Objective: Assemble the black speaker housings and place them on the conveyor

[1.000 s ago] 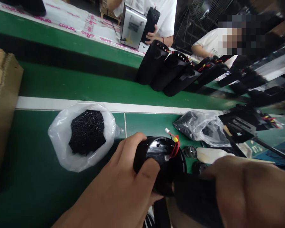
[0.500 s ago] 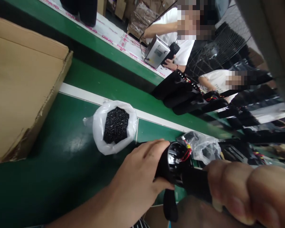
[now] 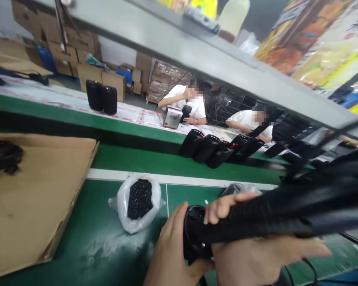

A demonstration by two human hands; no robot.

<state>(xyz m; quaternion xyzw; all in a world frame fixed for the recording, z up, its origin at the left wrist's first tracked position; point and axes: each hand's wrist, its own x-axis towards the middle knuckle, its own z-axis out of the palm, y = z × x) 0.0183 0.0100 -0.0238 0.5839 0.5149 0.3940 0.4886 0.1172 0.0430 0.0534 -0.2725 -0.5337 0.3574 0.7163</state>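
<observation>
My left hand point(image 3: 171, 248) is wrapped round a black cylindrical speaker housing point(image 3: 189, 234), its open end facing up and to the right. My right hand point(image 3: 247, 258) grips a long black electric screwdriver point(image 3: 274, 210), fingers over its front part and the rest of the hand below. The tool's front end lies over the housing's opening, so its tip and much of the inside are hidden. To the left of my hands stands a white plastic bag point(image 3: 156, 202) with its top rolled open, full of small black screws point(image 3: 139, 200).
A cardboard box point(image 3: 47, 206) with a dark bundle in it fills the left. Several black speaker housings point(image 3: 207, 149) line the far green ledge. Two people in white shirts work beyond. A grey shelf beam point(image 3: 155, 35) crosses overhead; cables point(image 3: 310, 270) hang lower right.
My view has tilted up and levelled, bringing the shelf into sight. The screwdriver now covers the housing's opening, where red wires showed before. My right hand has come closer to my left.
</observation>
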